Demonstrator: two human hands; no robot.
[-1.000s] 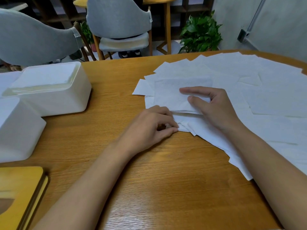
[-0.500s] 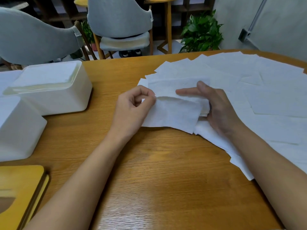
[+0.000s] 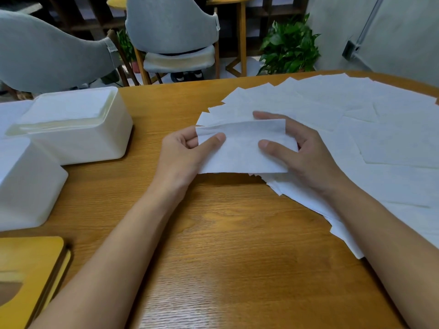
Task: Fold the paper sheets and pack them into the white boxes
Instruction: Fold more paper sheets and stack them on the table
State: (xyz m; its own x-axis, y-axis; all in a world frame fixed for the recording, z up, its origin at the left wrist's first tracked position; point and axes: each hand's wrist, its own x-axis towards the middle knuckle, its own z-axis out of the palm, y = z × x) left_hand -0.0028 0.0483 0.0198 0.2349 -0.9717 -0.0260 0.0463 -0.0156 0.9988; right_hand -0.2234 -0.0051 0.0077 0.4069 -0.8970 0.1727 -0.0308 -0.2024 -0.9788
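A partly folded paper sheet [image 3: 242, 150] is held just over a wooden table [image 3: 225, 245]. Its left end is pinched by the left hand [image 3: 183, 153], thumb on top and fingers curled beneath. Its right end is gripped by the right hand [image 3: 306, 157], thumb on the near face and fingers behind. The sheet's top edge is turned over toward the person. Behind it and to its right, loose paper sheets [image 3: 356, 119] are fanned out flat and overlapping. Well to its left, an open white box [image 3: 78, 138] is seen stacked with paper, with a second white box [image 3: 26, 184] nearer and further left. Two grey chairs [image 3: 171, 22] and a potted plant [image 3: 289, 46] are seen far behind the sheet.
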